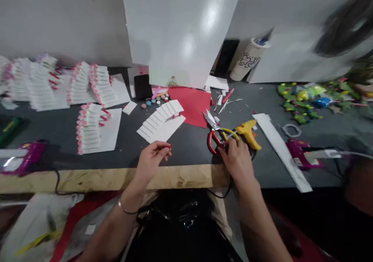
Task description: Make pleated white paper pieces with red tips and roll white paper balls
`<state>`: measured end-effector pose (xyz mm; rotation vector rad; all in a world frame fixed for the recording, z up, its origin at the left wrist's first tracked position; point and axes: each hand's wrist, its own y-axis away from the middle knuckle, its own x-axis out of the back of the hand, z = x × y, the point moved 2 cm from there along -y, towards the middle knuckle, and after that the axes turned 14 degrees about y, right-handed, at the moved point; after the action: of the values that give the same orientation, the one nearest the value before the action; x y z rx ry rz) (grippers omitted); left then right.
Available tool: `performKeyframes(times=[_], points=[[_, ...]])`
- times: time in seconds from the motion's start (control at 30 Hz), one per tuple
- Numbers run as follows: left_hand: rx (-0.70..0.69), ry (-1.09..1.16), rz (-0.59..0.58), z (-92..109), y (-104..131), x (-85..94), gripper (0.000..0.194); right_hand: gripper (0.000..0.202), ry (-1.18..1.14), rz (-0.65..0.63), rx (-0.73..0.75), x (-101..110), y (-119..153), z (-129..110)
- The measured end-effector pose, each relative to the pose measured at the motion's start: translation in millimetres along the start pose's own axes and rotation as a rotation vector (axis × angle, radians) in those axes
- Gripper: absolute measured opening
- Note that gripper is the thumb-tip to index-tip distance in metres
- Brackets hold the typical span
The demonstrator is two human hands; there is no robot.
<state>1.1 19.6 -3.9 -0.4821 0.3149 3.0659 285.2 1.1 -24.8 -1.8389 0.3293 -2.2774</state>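
Observation:
My left hand is closed in a pinch just above the table's front edge. Between its fingertips is a small red piece, too small to make out fully. My right hand has its fingers curled on the handles of a pair of scissors, one red and one yellow, with blades pointing away from me. Right beside that hand rests a yellow glue gun. Beyond my left hand lies a white card piece with overlapping white strips. A red sheet lies behind the scissors.
At left stand several white strip pieces with pink edging. A long white strip slants at right, near a purple device. Farther back are a black phone, a patterned cylinder and green-yellow decorations. Another person's arm is at far right.

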Motion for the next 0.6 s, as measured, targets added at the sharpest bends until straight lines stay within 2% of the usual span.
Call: performKeyframes(times=[0.1,0.2,0.33,0.47,0.6], points=[[-0.039,-0.023,-0.001,-2,-2,0.8,0.012,0.007,-0.060,-0.053,-0.029,-2,-2,-3],[-0.078,-0.055,0.005,-4,-3,2.0,0.010,0.008,-0.245,-0.093,-0.097,-1,-3,-6],[-0.077,-0.026,0.048,-7,-5,3.6,0.011,0.023,-0.610,-0.200,-0.248,1,-3,-8],[-0.058,0.076,0.075,-9,-7,2.1,0.014,0.040,-1.153,-0.286,-0.363,5,2,-9],[-0.035,0.159,0.051,-5,-3,-3.0,0.015,0.048,-1.458,-0.358,-0.354,19,13,-10]])
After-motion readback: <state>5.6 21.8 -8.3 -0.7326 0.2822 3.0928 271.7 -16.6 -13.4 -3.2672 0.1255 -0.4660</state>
